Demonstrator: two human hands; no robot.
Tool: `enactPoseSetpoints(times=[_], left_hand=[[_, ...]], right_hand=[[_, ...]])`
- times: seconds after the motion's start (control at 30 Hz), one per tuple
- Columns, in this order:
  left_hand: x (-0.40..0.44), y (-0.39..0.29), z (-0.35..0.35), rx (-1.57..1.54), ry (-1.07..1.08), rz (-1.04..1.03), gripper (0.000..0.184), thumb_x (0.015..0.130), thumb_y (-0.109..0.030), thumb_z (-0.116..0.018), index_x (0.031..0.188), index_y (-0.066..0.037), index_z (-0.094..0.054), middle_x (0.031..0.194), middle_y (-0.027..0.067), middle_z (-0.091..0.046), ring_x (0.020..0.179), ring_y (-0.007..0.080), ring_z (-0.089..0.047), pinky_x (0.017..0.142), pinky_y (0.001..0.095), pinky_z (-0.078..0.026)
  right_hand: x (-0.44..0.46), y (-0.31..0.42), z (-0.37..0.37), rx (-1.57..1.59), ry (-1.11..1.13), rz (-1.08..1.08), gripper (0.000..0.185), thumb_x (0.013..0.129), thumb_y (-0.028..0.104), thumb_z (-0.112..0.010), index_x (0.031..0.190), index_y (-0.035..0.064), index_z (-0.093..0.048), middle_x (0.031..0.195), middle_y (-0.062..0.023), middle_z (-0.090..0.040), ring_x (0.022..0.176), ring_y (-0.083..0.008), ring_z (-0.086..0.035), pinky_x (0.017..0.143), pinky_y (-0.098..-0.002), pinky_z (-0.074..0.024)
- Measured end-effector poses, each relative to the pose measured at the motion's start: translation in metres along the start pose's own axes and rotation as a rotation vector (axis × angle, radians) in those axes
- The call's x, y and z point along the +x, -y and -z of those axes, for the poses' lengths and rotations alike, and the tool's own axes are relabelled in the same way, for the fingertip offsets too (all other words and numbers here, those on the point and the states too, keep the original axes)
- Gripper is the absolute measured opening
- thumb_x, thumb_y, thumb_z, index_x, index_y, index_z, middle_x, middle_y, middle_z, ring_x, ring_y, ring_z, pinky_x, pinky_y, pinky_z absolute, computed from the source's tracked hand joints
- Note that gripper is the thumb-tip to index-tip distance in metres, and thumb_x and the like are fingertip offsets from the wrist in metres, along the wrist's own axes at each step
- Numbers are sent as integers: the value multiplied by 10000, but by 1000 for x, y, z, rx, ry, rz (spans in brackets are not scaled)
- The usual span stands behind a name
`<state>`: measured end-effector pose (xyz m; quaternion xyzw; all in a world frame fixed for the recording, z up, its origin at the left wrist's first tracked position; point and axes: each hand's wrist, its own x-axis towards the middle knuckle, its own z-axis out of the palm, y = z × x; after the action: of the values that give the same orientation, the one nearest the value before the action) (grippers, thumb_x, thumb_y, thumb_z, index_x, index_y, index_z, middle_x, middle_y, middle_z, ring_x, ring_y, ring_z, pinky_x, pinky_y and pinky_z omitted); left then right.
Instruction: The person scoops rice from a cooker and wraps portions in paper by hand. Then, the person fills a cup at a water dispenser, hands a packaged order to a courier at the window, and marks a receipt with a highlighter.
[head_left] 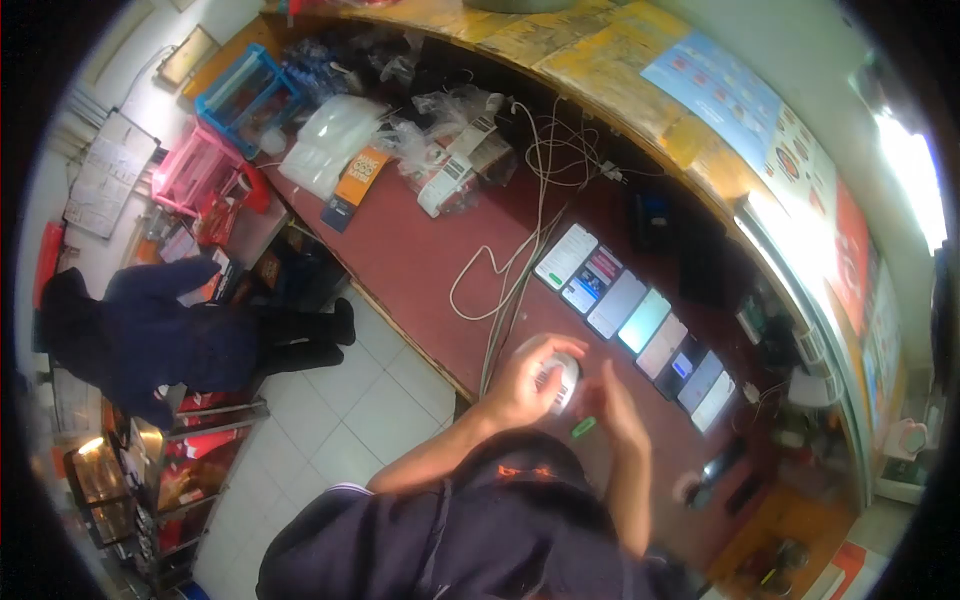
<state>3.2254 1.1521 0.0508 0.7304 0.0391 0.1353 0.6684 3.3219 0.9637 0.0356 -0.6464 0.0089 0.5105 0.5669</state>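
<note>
My left hand (530, 383) is curled around a small white rounded object (566, 387) with dark print on it; its exact kind does not show. My right hand (617, 408) is just to the right of it, blurred, its fingers stretched out and apart from the white object. A small green loop-shaped piece (583, 428) shows below and between the hands. Beyond them, several phones lie side by side in a slanting row, among them one with a pale green screen (644, 320) and one with a white screen (567, 256).
White cables (497, 255) run across the red-brown tabletop (400, 255). Plastic-wrapped packets (455, 165) and an orange-and-black box (356, 187) lie at the far left. A yellow shelf edge (600, 60) overhangs the back. Another person (180, 325) stands at the left near a rack.
</note>
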Motion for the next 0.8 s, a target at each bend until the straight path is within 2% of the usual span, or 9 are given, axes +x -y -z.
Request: enactPoseSetpoints(times=[0.07, 0.17, 0.23, 0.3, 0.37, 0.5, 0.57, 0.7, 0.8], left_hand=[[2, -3, 11, 18, 91, -54, 417, 898, 86, -549, 1304, -7, -534, 1329, 174, -569, 1222, 274, -592, 1053, 356, -461], [-3, -6, 31, 80, 63, -80, 511, 886, 82, -586, 1377, -5, -476, 1404, 203, -491, 1218, 298, -590, 1062, 363, -451], [-9, 3, 52, 194, 116, -131, 646, 888, 91, -611, 1466, 8, -336, 1484, 210, -395, 1233, 311, -589, 1021, 370, -508], [-23, 10, 68, -103, 10, 104, 739, 897, 100, -617, 1510, 9, -214, 1521, 203, -345, 1255, 312, -581, 955, 365, -576], [-34, 32, 101, 66, 104, 151, 817, 906, 77, -636, 1537, -12, -125, 1526, 239, -329, 1302, 335, -543, 966, 396, -587], [-43, 52, 158, 70, 53, 239, 830, 914, 19, -665, 1552, -24, -136, 1458, 278, -418, 1383, 352, -456, 1081, 455, -486], [-41, 56, 185, 25, 6, 421, 776, 904, 10, -679, 1539, -9, -234, 1437, 275, -471, 1355, 374, -485, 1101, 443, -428], [-27, 67, 233, 134, 98, 568, 775, 913, -8, -674, 1541, 2, -221, 1282, 263, -606, 1169, 332, -634, 984, 403, -503], [-30, 96, 241, 87, 55, 523, 656, 918, -12, -669, 1462, 2, -303, 1232, 220, -634, 1033, 305, -683, 889, 385, -531]], right_hand=[[11, -6, -42, 282, -65, 94, 504, 1078, 437, -485, 1189, -28, -646, 1093, -96, -705, 935, -189, -678, 801, -333, -540], [28, 9, -68, 457, -34, 136, 374, 1063, 272, -563, 1265, -40, -609, 1173, -111, -688, 1038, -213, -679, 890, -353, -553], [44, 29, -78, 485, -71, 159, 365, 1060, 239, -562, 1276, -53, -598, 1183, -139, -689, 1042, -228, -685, 905, -364, -560], [64, 53, -86, 532, -126, 201, 351, 1053, 173, -560, 1298, -77, -577, 1205, -193, -691, 1048, -256, -698, 937, -385, -574], [87, 75, -98, 450, -118, 275, 364, 1061, 170, -536, 1299, -103, -563, 1230, -236, -682, 1094, -285, -698, 954, -402, -578], [144, 97, -125, 361, -57, 341, 389, 1066, 186, -527, 1324, -106, -537, 1251, -238, -671, 1117, -299, -690, 966, -407, -573], [165, 108, -140, 370, -35, 336, 411, 1068, 196, -524, 1349, -105, -516, 1254, -241, -665, 1122, -301, -684, 974, -408, -566], [215, 139, -161, 407, -12, 335, 344, 1068, 156, -514, 1312, -85, -546, 1245, -235, -673, 1143, -295, -683, 963, -387, -571], [282, 157, -156, 89, -131, 425, 275, 1055, 110, -520, 1253, -68, -589, 1182, -206, -706, 1063, -254, -714, 917, -338, -577]])
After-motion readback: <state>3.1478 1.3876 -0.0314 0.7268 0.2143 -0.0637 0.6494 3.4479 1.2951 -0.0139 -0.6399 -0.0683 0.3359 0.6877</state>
